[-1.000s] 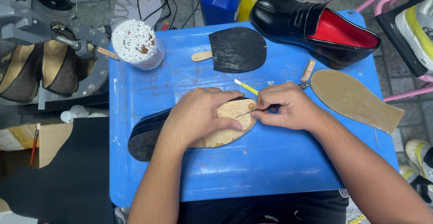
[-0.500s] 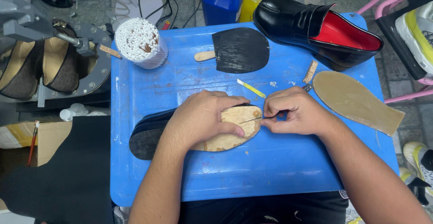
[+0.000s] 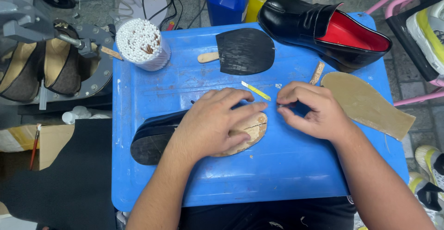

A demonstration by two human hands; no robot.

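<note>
A black shoe [image 3: 150, 142] lies sole-up on the blue table [image 3: 277, 174]. Its tan sole [image 3: 253, 127] points right and has a thin line across the toe. My left hand [image 3: 212, 123] lies flat on the sole and holds the shoe down. My right hand [image 3: 314, 112] rests just right of the toe, apart from it. Its thumb and fingers are pinched on a thin tool that is mostly hidden. A small yellow-handled blade [image 3: 255, 91] lies on the table between my hands.
Behind them lie a black half-sole piece [image 3: 245, 52], a black loafer with red lining [image 3: 323, 31], a tan insole [image 3: 365, 102] and a wooden stick [image 3: 317, 72]. A cup of cotton swabs [image 3: 142, 42] stands back left. Beyond the table are a blue bottle [image 3: 226, 1] and a shoe stand [image 3: 46, 63].
My right hand has drawn the tool rightward across the toe of the sole and come off its edge. My left hand stays pressed on the shoe.
</note>
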